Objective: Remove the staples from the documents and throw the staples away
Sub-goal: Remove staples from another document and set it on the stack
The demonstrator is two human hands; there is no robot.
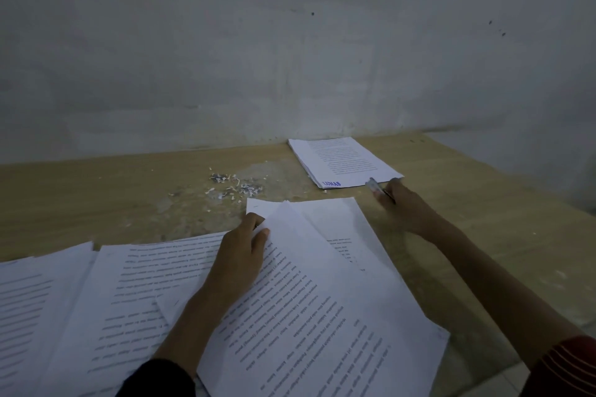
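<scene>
A loose set of printed pages (322,300) lies in front of me on the wooden table (96,196). My left hand (240,255) pinches the far corner of its top sheet, and that corner is lifted. My right hand (403,206) is out to the right, closed around a small metal tool (374,185) whose tip touches the near corner of a neat stack of paper (342,161) by the wall. A scatter of pulled staples and paper bits (232,187) lies on the table between the stack and my left hand.
More printed sheets (96,300) spread over the near left of the table, overlapping each other. A bare grey wall (290,42) rises right behind the table. The table's right edge (548,203) drops off beyond my right arm.
</scene>
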